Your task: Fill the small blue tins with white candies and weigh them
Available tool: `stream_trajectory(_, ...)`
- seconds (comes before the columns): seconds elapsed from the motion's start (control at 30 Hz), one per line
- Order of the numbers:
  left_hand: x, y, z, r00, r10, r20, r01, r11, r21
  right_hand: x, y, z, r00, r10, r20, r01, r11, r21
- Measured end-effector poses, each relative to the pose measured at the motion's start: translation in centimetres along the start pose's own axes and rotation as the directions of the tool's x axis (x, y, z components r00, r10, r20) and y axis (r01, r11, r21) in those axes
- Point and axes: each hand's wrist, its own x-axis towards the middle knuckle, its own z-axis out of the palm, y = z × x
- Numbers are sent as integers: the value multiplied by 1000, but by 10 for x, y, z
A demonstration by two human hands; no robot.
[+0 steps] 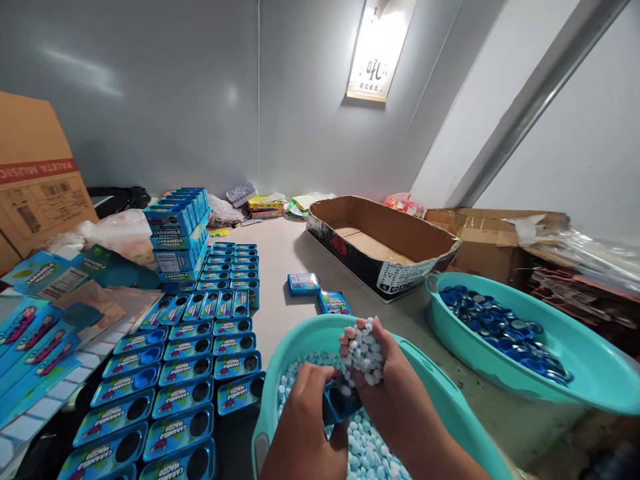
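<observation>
My left hand [306, 427] grips a small blue candy tin [341, 405] with a dark round opening, low over a turquoise tub [270, 387]. Cupped right beside it, my right hand [403, 393] holds a heap of pale blue-white candies [367, 353], tilted towards the tin. More loose candies [370, 448] of the same kind lie in the tub below both hands. Just behind the tub rim are two blue tins, one lying flat [335, 303] and another [303, 284] farther left.
Rows of blue tins [187, 367] with round openings cover the left, beside a stack of tins [177, 240]. A cut-down cardboard tray [345, 253] stands behind. On the right, a second turquoise basin [595, 373] holds dark blue round caps [505, 333]. A cardboard box [45, 173] rises far left.
</observation>
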Motion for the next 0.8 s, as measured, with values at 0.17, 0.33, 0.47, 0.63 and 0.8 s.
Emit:
stream_trajectory(0.17,0,0,-2,998,67,14,-67,998,8,-18,-7,13,998,48,40,-38,976,-213)
stream_trajectory(0.33,0,2,-3,995,96,22,-96,995,-16,-22,-8,12,993,58,101,-26,956,-292)
stream_trajectory(0.47,0,3,-2,997,74,18,-74,997,-11,-23,-5,11,992,19,124,25,937,-347)
stream_trajectory(0.63,1,4,1,999,39,-7,-39,999,22,-27,-3,15,990,-30,137,76,936,-343)
stream_trajectory(0.8,0,3,-2,995,105,4,-105,994,-18,-31,-1,20,966,-117,229,207,883,-422)
